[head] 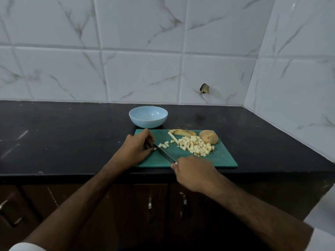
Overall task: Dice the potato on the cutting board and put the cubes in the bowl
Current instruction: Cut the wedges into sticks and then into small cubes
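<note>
Right hand (194, 173) grips the knife (164, 154) by its handle, fingers curled round it; blade runs diagonally up-left across the green cutting board (223, 158). Left hand (135, 150) pinches a small remnant of potato strip (155, 149) at the blade's far end, fingertips bent down onto it. A few fresh cubes (164, 145) lie just right of the blade. Larger pile of cubes (196, 146) sits mid-board. One uncut strip (173, 138) lies behind the pile, peel slices (183, 132) at the far edge, half potato (208, 137) at the far right corner. Pale blue bowl (148, 116) stands on the black table (63, 134) just behind the board, holding no cubes.
</note>
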Tool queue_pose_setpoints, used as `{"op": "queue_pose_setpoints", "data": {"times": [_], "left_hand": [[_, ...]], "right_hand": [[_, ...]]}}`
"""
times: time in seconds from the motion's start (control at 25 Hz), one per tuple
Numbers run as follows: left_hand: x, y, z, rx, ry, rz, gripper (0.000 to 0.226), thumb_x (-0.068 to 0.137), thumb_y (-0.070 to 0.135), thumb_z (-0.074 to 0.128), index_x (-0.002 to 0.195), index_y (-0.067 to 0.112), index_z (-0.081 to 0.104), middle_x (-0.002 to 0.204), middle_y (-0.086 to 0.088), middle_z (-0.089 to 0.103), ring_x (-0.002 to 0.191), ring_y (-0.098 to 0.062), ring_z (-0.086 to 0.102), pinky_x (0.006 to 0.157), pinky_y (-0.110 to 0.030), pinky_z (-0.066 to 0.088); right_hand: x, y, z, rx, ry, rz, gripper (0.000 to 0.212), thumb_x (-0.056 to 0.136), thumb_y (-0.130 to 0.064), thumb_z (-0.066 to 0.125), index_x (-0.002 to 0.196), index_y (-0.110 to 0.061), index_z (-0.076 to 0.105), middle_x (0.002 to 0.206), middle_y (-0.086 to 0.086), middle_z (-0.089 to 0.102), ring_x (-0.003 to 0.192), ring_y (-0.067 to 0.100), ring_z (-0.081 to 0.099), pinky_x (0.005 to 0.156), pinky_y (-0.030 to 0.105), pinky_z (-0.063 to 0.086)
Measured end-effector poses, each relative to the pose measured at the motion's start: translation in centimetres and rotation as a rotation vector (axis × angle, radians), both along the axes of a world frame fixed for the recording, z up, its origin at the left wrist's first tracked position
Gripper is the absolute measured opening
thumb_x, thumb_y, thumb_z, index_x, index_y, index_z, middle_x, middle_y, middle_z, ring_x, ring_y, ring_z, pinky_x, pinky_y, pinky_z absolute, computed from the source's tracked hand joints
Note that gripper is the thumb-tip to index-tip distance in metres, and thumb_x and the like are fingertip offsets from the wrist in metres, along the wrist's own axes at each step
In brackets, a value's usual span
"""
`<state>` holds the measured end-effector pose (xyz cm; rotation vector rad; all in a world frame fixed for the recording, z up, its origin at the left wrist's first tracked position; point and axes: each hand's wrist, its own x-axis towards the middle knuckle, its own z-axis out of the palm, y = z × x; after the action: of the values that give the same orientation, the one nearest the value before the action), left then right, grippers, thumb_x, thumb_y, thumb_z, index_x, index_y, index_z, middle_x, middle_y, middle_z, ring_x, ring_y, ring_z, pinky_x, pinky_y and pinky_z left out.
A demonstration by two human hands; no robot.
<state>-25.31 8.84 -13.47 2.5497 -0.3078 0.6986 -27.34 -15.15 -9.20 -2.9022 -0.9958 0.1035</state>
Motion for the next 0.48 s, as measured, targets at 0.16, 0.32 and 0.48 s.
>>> {"op": "queue_pose_setpoints", "data": {"times": [0.16, 0.32, 0.48], "left_hand": [[0.1, -0.1, 0.0, -0.011, 0.017, -0.024, 0.037, 0.084, 0.018, 0.08, 0.101, 0.031, 0.05, 0.088, 0.012, 0.067, 0.082, -0.002, 0.066, 0.074, -0.028, 0.058], [0.0, -0.1, -0.1, -0.003, 0.013, -0.034, 0.036, 0.084, 0.018, 0.08, 0.102, 0.032, 0.052, 0.088, 0.012, 0.069, 0.082, -0.001, 0.067, 0.076, -0.03, 0.058], [0.0, 0.1, -0.3, 0.01, 0.012, -0.021, 0.037, 0.084, 0.022, 0.08, 0.105, 0.035, 0.052, 0.088, 0.015, 0.066, 0.082, 0.001, 0.066, 0.079, -0.036, 0.057]], "right_hand": [[0.7, 0.9, 0.2, -0.016, -0.062, -0.009, 0.037, 0.11, -0.044, 0.031, 0.096, -0.017, 0.054, 0.081, -0.001, 0.052, 0.078, 0.017, 0.055, 0.073, 0.036, 0.045], [0.5, 1.2, 0.2, -0.029, -0.113, 0.019, 0.039, 0.11, -0.042, 0.032, 0.104, -0.015, 0.059, 0.084, 0.001, 0.054, 0.081, 0.018, 0.056, 0.074, 0.038, 0.046], [-0.1, -1.2, -0.4, -0.069, -0.177, 0.069, 0.037, 0.11, -0.044, 0.031, 0.102, -0.019, 0.057, 0.079, -0.004, 0.053, 0.07, 0.011, 0.052, 0.072, 0.034, 0.048]]}}
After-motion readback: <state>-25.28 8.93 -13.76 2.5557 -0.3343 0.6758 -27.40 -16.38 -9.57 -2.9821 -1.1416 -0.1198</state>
